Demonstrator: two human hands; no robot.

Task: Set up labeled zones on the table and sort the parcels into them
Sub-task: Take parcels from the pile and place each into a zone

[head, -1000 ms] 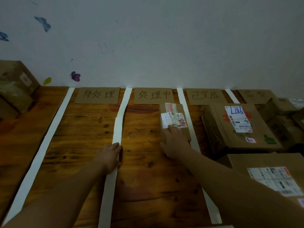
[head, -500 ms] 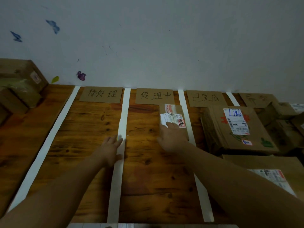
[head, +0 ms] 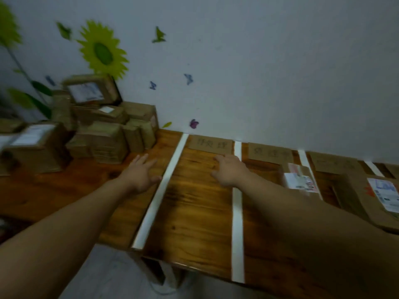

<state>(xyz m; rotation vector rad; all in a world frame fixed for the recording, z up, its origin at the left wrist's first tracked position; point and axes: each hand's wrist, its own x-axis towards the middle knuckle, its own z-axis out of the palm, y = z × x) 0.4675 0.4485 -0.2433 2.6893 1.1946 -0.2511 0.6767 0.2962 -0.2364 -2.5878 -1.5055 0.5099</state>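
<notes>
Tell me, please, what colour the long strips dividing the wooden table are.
The long flat strips are white, shown best in the head view.

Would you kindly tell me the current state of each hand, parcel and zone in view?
left hand: open, fingers spread, empty
right hand: open, empty
first zone: no parcel inside
small parcel: flat, label up, second zone
large parcel: flat, label up
parcel pile: stacked, unsorted

Left hand (head: 140, 176), fingers spread, near parcel pile (head: 103, 134); right hand (head: 230, 172), fingers relaxed, over white strip (head: 237, 223) beside cardboard label (head: 210, 145); wooden table (head: 194, 212).
</notes>
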